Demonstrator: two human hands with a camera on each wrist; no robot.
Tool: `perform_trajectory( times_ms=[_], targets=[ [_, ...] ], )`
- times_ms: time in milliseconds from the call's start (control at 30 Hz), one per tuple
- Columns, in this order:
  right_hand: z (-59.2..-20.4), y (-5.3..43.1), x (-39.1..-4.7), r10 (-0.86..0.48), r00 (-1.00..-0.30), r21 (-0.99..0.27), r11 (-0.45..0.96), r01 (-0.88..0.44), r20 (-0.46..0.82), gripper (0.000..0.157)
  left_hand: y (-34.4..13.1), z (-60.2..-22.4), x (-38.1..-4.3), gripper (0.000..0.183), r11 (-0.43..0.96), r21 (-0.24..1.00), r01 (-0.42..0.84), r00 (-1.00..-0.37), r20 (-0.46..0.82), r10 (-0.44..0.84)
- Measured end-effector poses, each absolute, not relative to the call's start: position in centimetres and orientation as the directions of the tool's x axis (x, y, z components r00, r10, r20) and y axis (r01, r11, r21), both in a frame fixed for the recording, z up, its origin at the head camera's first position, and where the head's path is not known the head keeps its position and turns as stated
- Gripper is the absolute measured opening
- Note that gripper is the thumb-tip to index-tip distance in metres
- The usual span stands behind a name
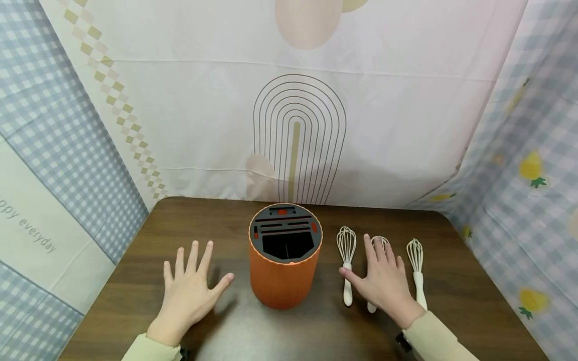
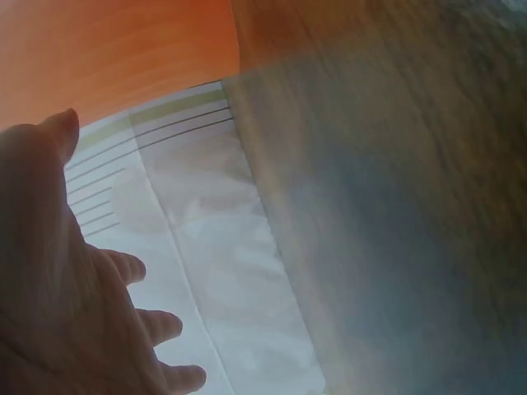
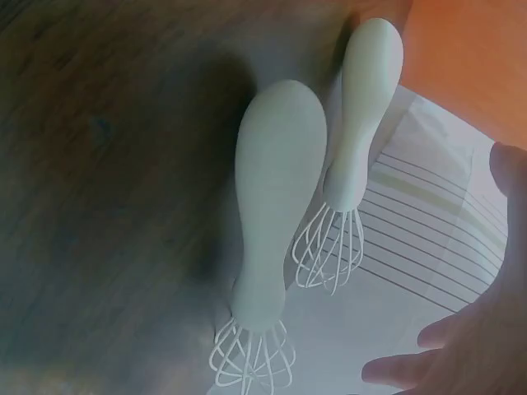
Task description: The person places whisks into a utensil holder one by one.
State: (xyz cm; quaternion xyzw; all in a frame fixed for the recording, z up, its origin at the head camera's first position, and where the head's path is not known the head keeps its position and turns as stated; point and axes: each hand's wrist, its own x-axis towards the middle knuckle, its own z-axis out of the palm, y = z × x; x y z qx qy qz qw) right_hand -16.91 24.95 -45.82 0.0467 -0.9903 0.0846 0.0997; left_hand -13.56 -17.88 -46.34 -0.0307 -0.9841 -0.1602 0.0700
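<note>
An orange round holder [image 1: 283, 281] with a dark slotted top stands mid-table between the hands. Left of it, my left hand [image 1: 186, 293] is spread with straight fingers and holds nothing. To the holder's right lie three white whisks, wire ends pointing away. My right hand [image 1: 387, 281], fingers extended, is over the middle whisk [image 1: 371, 307] and covers much of it; contact cannot be told. The left whisk [image 1: 347, 291] is beside my right thumb, and the right whisk [image 1: 419, 287] lies past the little finger. Two whisk handles show large in the right wrist view, the bigger handle [image 3: 280, 164] nearer.
The brown wooden table [image 1: 217, 336] ends at a white printed cloth [image 1: 194, 120] behind it. Blue checked cloths hang on the left side [image 1: 67, 100] and the right side [image 1: 542, 210].
</note>
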Motion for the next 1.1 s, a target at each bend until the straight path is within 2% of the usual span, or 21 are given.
perform_trajectory(
  times_ms=[233,433,800,933,1100],
  targets=[
    [-45.2,24.4,-17.1,-0.049,-0.988,-0.33,0.939,-0.095,0.143,0.111,-17.4,-45.7,-13.6,0.094,0.933,0.341,0.114,-0.981,0.188,0.051],
    [-44.2,23.9,-17.5,-0.009,-1.0,-0.549,0.836,-0.005,-0.005,0.109,-16.3,-44.6,-13.7,0.09,0.862,0.473,0.182,-0.972,0.219,0.085],
    [-43.6,23.4,-18.4,0.016,-0.976,-0.822,0.536,0.191,-0.216,0.104,-13.5,-42.4,-13.9,0.073,0.546,0.776,0.317,-0.948,0.275,0.16],
    [-43.7,23.3,-18.3,0.01,-0.959,-0.874,0.407,0.264,-0.284,0.109,-12.4,-41.8,-14.1,0.068,0.411,0.842,0.351,-0.936,0.3,0.185],
    [-44.1,23.2,-18.5,-0.003,-0.936,-0.881,0.34,0.329,-0.351,0.114,-11.0,-41.3,-14.7,0.065,0.301,0.87,0.39,-0.919,0.346,0.192]
  ],
)
